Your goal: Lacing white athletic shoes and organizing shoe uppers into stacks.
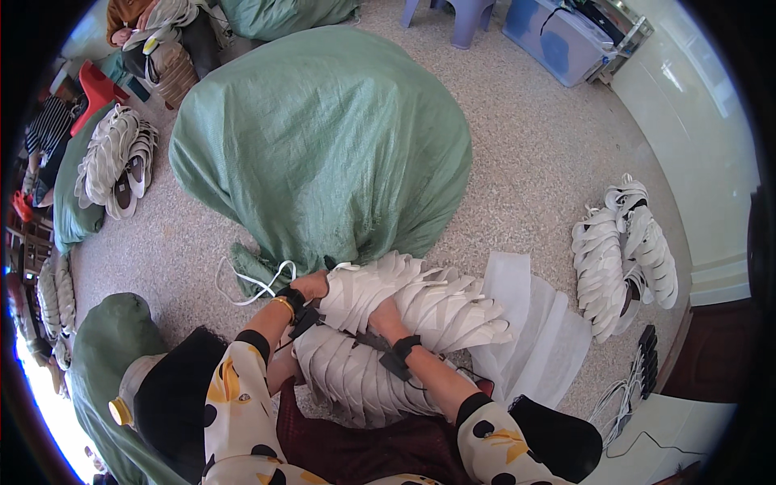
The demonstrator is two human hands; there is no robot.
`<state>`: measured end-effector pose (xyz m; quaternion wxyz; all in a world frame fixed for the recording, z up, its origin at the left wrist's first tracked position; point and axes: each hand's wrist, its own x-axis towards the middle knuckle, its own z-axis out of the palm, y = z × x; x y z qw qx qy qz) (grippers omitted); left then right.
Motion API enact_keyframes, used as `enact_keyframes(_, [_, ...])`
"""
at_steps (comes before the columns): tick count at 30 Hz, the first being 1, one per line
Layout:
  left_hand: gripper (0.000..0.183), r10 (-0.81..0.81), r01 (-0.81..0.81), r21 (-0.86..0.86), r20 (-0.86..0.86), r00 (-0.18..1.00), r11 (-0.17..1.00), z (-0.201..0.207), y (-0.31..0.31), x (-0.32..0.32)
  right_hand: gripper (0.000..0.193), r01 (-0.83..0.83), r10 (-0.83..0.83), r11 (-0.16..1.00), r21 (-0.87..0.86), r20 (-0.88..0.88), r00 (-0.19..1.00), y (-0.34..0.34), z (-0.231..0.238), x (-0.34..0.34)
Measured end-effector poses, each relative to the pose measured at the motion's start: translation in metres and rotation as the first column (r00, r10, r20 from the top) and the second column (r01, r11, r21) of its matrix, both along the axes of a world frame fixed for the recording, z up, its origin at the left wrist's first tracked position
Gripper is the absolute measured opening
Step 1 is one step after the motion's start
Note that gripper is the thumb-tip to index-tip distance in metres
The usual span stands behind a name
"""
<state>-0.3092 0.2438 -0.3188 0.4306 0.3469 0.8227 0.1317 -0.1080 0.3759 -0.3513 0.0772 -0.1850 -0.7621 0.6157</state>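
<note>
Two long rows of nested white shoe uppers lie side by side in front of me. My left hand [310, 285] is closed on the left end of the far row of shoe uppers [428, 299], its fingertips partly hidden. Into the gap between the rows reaches my right hand [388, 317], gripping the near side of that same far row; its fingers are mostly tucked out of sight. The near row of shoe uppers [352, 380] rests close to my lap, below both wrists. A white cord [263, 287] loops on the floor beside my left hand.
A big green woven sack [323, 137] bulges just beyond the rows. White translucent sheets [533, 331] lie at right, with more stacked uppers [602, 267] beyond. Power strips [647, 360] and cables line the right wall. A green sack [113, 347] stands left; another person [166, 32] sits far left.
</note>
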Motion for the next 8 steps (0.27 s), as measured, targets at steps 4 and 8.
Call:
enact_keyframes(4, [0.047, -0.044, 0.044, -0.035, 0.013, 0.999, 0.998, -0.003, -0.004, -0.003, 0.045, 0.121, -0.127, 0.962, -0.246, -0.012, 0.992, -0.012, 0.003, 0.0])
enact_keyframes(8, [0.049, 0.016, -0.013, -0.078, 0.037, 0.999, 0.997, 0.003, -0.002, -0.004, 0.044, -0.037, 0.032, 0.968, -0.247, -0.022, 0.999, -0.006, 0.01, -0.002])
